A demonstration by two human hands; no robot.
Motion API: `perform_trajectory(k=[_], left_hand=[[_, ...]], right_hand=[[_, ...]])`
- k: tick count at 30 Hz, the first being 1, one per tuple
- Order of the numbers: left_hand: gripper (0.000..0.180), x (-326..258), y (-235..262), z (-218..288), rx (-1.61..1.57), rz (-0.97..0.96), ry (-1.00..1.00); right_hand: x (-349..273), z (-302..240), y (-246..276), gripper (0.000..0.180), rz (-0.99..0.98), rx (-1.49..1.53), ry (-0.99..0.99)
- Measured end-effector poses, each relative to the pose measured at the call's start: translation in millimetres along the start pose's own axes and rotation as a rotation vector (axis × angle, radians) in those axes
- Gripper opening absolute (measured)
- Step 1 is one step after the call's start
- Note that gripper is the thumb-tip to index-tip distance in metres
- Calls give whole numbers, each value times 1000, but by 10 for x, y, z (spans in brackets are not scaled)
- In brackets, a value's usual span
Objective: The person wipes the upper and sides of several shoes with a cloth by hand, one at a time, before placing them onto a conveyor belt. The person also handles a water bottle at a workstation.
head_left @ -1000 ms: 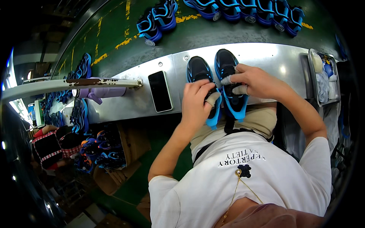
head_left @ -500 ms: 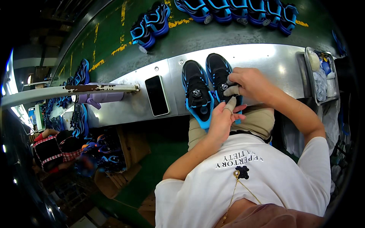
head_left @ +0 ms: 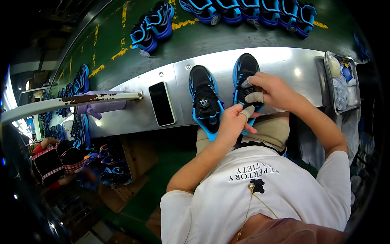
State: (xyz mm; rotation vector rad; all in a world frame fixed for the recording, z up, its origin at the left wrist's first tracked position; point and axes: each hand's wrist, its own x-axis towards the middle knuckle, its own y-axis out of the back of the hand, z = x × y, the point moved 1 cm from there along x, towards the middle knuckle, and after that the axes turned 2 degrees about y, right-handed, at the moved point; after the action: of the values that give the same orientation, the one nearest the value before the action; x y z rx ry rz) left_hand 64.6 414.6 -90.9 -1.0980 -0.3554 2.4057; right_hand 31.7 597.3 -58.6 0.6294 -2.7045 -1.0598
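Two black-and-blue shoes lie side by side on a steel worktop (head_left: 280,61), toes pointing away from me. My right hand (head_left: 273,89) rests on the right shoe (head_left: 245,71) and grips its upper near the tongue. My left hand (head_left: 233,122) holds the heel end of that same shoe, a taped fingertip raised against it. The left shoe (head_left: 205,99) lies free just to the left of my left hand, its heel hanging over the worktop's near edge.
A black phone (head_left: 161,103) lies on the worktop left of the shoes. A metal tray (head_left: 342,81) with small items sits at the right end. More blue shoes ride a green belt (head_left: 195,40) beyond, and others fill a box (head_left: 107,171) on the floor at lower left. A rusty bar (head_left: 81,99) sticks out at left.
My left hand came off the left shoe's heel and moved right to the right shoe's heel. My right hand stays on the right shoe.
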Motion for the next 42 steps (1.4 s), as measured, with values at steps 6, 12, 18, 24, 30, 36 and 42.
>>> perform_trajectory(k=[6, 12, 18, 24, 30, 36, 42], left_hand=[[23, -15, -107, -42, -70, 97, 9], [22, -18, -139, 11, 18, 117, 45], [21, 3, -156, 34, -14, 169, 89], [24, 30, -184, 36, -46, 123, 85], [24, 44, -168, 28, -35, 90, 68], [24, 56, -195, -13, -69, 139, 32], [27, 50, -76, 71, -86, -17, 193]], right_hand=[[-33, 116, -190, 28, 34, 37, 48], [39, 128, 66, 30, -149, 120, 62], [-38, 140, -162, 31, 125, -6, 19], [-14, 99, -95, 28, 6, 91, 26], [45, 179, 5, 26, 46, 98, 78], [-50, 82, -165, 28, 56, 28, -165], [51, 207, 26, 28, -77, 139, 34]])
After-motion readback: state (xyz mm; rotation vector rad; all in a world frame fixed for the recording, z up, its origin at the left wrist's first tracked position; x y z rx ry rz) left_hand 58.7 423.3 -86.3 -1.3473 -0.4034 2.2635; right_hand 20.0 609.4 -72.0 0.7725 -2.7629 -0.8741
